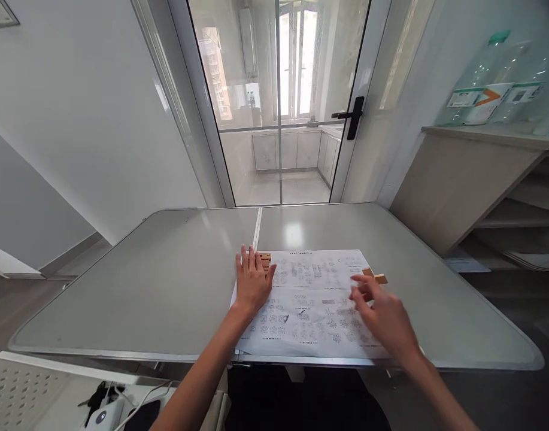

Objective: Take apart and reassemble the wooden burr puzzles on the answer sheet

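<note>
Pale grey tabletop [166, 293] lies beneath our printed sheet [281, 342]. At the sheet's far left corner, our left hand [252, 287], fingers spread, partly hides wooden blocks [266, 257]; light, even pressure should steady them. Near its right edge, beside wooden strips [381, 279], our right hand [384, 311] curls loosely; whether it grips anything, we cannot tell.

Sheet [314, 278] on table [184, 269], door [278, 114] behind.
Left hand [252, 278]: on sheet's left edge, beside blocks [266, 258]. Right hand [384, 311]: at sheet's right edge, just before further blocks [381, 279]. Shelf unit [476, 173]: right of table, bottles [487, 75] on top.
</note>
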Tool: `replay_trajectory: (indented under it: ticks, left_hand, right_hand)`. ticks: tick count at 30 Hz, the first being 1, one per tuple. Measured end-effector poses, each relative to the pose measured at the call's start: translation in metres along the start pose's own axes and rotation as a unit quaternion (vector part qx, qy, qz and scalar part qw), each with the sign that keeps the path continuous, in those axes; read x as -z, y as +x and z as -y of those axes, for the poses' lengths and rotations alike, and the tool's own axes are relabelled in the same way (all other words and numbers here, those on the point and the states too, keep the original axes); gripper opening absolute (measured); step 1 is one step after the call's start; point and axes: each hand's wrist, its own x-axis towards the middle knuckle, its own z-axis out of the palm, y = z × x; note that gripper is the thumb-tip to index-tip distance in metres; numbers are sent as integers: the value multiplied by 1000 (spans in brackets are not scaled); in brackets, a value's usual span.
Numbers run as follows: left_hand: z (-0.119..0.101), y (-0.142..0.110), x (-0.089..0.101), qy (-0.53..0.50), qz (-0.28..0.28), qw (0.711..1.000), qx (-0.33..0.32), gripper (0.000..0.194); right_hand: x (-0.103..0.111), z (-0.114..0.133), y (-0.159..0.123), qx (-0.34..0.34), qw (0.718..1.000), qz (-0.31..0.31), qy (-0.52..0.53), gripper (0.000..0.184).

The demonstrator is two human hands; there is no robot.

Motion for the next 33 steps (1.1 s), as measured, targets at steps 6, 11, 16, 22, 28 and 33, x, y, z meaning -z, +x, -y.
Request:
replay_trajectory:
  ticks: [6,11,16,22,28,33]
  left_hand:
    - [-21,-51,32,-73,29,992,-95,59]
    - [-29,-80,47,-140,51,980,-134,41]
    - [-28,-87,53,-202,55,969,-130,27]
    - [-41,-84,80,-389,120,909,-87,45]
    - [-52,-75,99,-533,245,806,-82,66]
    - [-66,-75,77,-495,176,845,-104,35]
  right_hand:
    - [24,-26,10,-61,990,-45,-116,50]
    - [19,-38,20,-51,984,0,-171,37]
    - [19,-32,16,18,994,-3,-109,38]
    - [14,18,-17,107,984,116,82,35]
    - [0,62,-46,89,953,182,226,24]
    - [-34,69,-51,57,970,110,211,26]
